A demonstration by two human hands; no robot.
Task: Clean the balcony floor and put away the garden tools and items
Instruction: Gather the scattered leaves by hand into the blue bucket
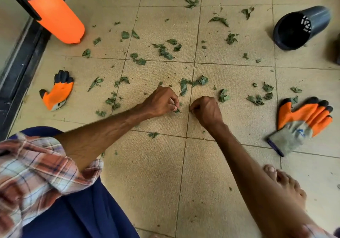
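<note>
Beige tiled floor [158,164] strewn with torn leaves [165,52], left hand [161,101] fingers pinching 1 leaf scrap [177,111], right hand [207,110] fingers curled tight, contents unclear, 2 orange gloves [301,120] flanking

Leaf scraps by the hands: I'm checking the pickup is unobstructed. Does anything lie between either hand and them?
Nothing visible does. The left hand pinches a leaf scrap; the right hand meets the floor beside it.
</note>
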